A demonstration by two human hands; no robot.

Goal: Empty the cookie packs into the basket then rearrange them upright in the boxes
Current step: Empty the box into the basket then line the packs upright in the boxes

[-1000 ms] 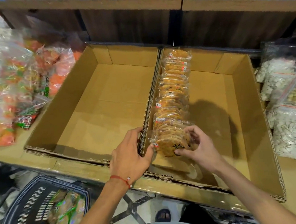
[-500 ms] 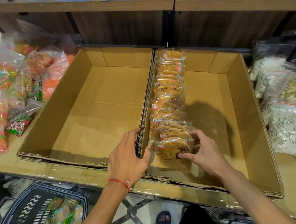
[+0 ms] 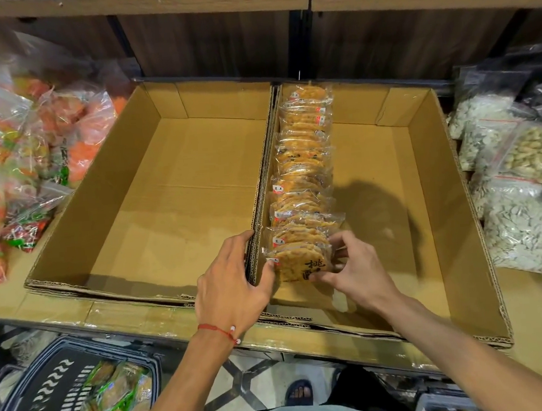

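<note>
Pinching the front cookie pack (image 3: 299, 262) by its right edge: fingers (image 3: 338, 244) of the right hand (image 3: 361, 273) curled over the upper corner, thumb tucked against the lower one. Lying fairly straight along the doubled cardboard wall between the two boxes: the left hand (image 3: 233, 285), relaxed, thumb tip touching the same pack's left edge. Round that wrist, a red string bracelet (image 3: 219, 331).

Held upright, printed face toward the camera, at the near end of a row of cookie packs (image 3: 305, 158). Standing on edge one behind another, tight against the left wall of the right box (image 3: 423, 194), from its far wall nearly to its near one. To the right of the row, brown cardboard floor darkened by a shadow. Just beside, wall against wall, the left box (image 3: 166, 196).

Both boxes flat on the desk (image 3: 62, 313). Down at the lower left, below the desk's front edge, a black basket (image 3: 45, 397) patterned with white wavy marks, holding a heap of packs in green-trimmed wrappers (image 3: 116, 396). Left of the boxes, piled clear bags of orange and green sweets (image 3: 10, 159). Right of the boxes, clear bags of pale seeds and nuts (image 3: 514, 220). Above everything, a wooden shelf (image 3: 281, 2) edged with price tags, too blurred to read. Underneath, patterned floor tiles and a sandalled foot (image 3: 299, 392).
</note>
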